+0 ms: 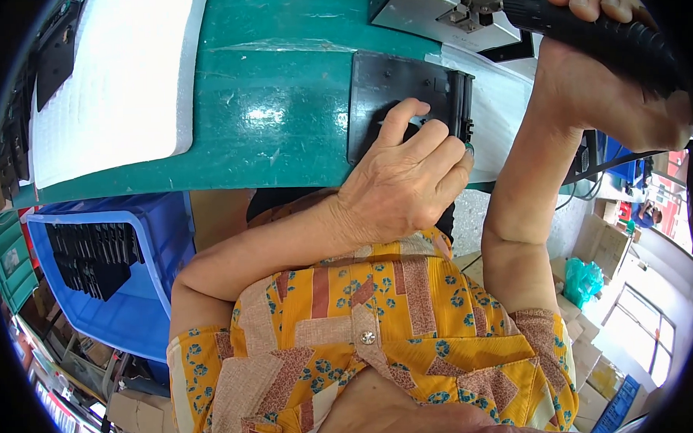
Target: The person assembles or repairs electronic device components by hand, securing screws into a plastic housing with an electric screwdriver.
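A flat black plastic panel (380, 82) with a ribbed right edge lies on the green table. My left hand (410, 172) is closed over its near right part, fingers bent and the uppermost one stretched out more. The thumb and the spot under the fingertips are hidden. Up at the right, my right hand (609, 93) is wrapped round a black electric screwdriver (576, 21), which lies nearly level. Its front end points left, at a metal box-shaped device (423, 11) with a small mechanism on top, likely a screw feeder.
White foam sheet (120, 79) covers the table's left side, with black parts (55, 62) along its far left edge. Below the table (273, 89) stands a blue crate (121, 323) with stacked black parts (96, 259). Cables (582, 189) hang at right; boxes and a teal bag (583, 282) lie beyond.
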A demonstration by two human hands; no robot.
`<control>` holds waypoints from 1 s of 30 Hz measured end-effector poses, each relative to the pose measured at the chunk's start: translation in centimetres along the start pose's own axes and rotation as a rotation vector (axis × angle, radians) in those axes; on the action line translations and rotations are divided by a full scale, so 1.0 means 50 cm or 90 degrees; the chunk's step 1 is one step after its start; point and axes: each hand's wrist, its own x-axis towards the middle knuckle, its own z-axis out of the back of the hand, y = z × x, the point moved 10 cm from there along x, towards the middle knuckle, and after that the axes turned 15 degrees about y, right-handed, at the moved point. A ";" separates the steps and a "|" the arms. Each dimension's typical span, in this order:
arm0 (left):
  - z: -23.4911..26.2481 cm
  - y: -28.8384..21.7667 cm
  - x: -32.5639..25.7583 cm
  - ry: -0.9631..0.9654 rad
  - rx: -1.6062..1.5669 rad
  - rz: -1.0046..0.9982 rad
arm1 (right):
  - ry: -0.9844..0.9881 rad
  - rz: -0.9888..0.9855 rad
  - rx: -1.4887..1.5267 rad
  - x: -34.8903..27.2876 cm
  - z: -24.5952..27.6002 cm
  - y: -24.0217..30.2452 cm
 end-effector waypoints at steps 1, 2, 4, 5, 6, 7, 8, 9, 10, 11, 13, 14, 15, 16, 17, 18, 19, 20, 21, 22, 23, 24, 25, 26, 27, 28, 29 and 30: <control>-0.001 0.000 0.000 0.001 0.000 0.001 | 0.001 0.001 0.001 -0.002 0.019 0.021; -0.001 0.000 0.000 -0.001 0.000 0.000 | 0.001 0.002 0.003 -0.003 0.019 0.010; 0.001 -0.001 0.000 -0.003 -0.002 -0.002 | 0.003 0.004 0.004 -0.005 0.028 0.023; 0.002 -0.001 0.001 -0.001 -0.005 0.002 | 0.003 0.005 0.004 -0.009 0.030 0.025; 0.002 0.000 0.001 0.002 -0.008 0.006 | 0.004 0.006 0.005 -0.006 0.027 0.023; 0.000 0.001 0.001 0.002 -0.008 0.006 | 0.005 0.007 0.006 -0.009 -0.004 0.011; -0.001 0.001 0.000 -0.002 -0.004 0.005 | 0.005 0.008 0.007 -0.005 0.018 0.006; 0.000 0.001 -0.001 -0.006 0.000 0.003 | 0.006 0.009 0.008 0.003 0.026 0.015; 0.001 0.001 -0.001 -0.006 0.000 0.003 | 0.006 0.010 0.008 -0.003 0.027 0.010; 0.003 0.001 -0.001 -0.008 -0.001 0.003 | 0.007 0.011 0.009 -0.004 0.030 0.007; 0.003 0.002 0.000 -0.009 -0.001 0.003 | 0.007 0.013 0.009 -0.002 0.023 0.003; 0.002 0.002 -0.001 -0.011 -0.003 0.002 | 0.006 0.014 0.009 -0.005 0.016 -0.001; 0.002 0.002 0.000 -0.014 -0.003 0.002 | 0.007 0.015 0.009 -0.003 0.026 0.008; 0.002 0.002 0.000 -0.014 -0.004 0.001 | 0.007 0.017 0.008 -0.013 0.023 0.019; 0.002 0.000 0.001 -0.013 -0.001 -0.001 | 0.007 0.018 0.007 -0.013 0.037 0.024; 0.002 -0.001 0.000 -0.011 0.003 -0.002 | 0.006 0.020 0.009 -0.018 0.029 0.027; 0.002 -0.002 -0.001 -0.009 0.004 -0.003 | 0.005 0.022 0.010 -0.010 0.059 0.025; 0.001 -0.007 -0.002 -0.005 0.028 -0.011 | 0.004 0.024 0.011 -0.014 0.068 0.023; 0.001 -0.012 -0.001 -0.001 0.051 -0.019 | 0.002 0.025 0.010 -0.017 0.055 0.026; 0.002 -0.015 0.000 0.001 0.050 -0.021 | 0.000 0.027 0.009 -0.017 0.048 0.031; 0.004 -0.018 0.000 -0.003 0.065 -0.015 | -0.002 0.028 0.008 -0.026 0.034 0.035; 0.006 -0.020 0.000 -0.006 0.079 -0.011 | -0.004 0.029 0.006 -0.030 0.024 0.036; 0.003 -0.021 0.001 -0.003 0.076 -0.014 | -0.007 0.029 0.003 -0.034 0.011 0.039; 0.006 -0.020 0.001 -0.026 0.085 -0.018 | -0.011 0.028 0.000 -0.041 0.025 0.055; 0.007 -0.018 -0.001 -0.047 0.090 -0.021 | -0.017 0.025 -0.005 -0.049 -0.025 0.053; 0.003 -0.012 -0.005 -0.041 0.080 -0.014 | -0.022 0.015 -0.003 -0.055 -0.023 0.064; 0.005 -0.006 -0.007 -0.048 0.087 -0.013 | -0.028 0.003 -0.003 -0.068 -0.027 0.070; 0.006 -0.010 -0.010 -0.054 0.092 -0.015 | -0.035 -0.007 -0.005 -0.079 -0.034 0.081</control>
